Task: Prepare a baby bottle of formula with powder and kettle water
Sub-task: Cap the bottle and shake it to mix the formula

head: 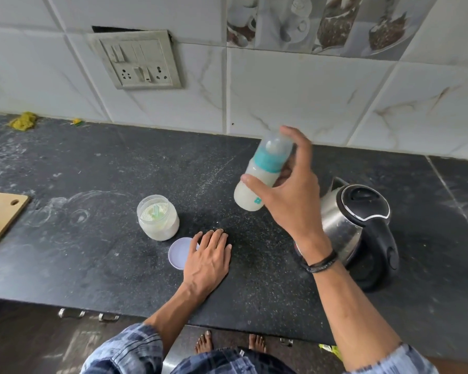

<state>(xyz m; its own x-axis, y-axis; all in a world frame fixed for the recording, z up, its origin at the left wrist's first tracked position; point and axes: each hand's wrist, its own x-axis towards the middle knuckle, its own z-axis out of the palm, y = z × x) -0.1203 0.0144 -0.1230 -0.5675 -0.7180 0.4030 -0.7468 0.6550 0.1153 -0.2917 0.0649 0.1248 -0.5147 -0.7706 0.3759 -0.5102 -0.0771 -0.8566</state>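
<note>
Single head-worn wide-angle view, close, forward and steeply down onto the dark countertop (92, 252)

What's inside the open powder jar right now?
The powder jar holds white powder, with a pale green scoop sticking out. The scoop's lower end is covered by powder and cannot be seen. The lid lies beside the jar.

Blue patterned sleeves (125, 349); black wristband (322, 261); bare feet (204, 344).
</note>
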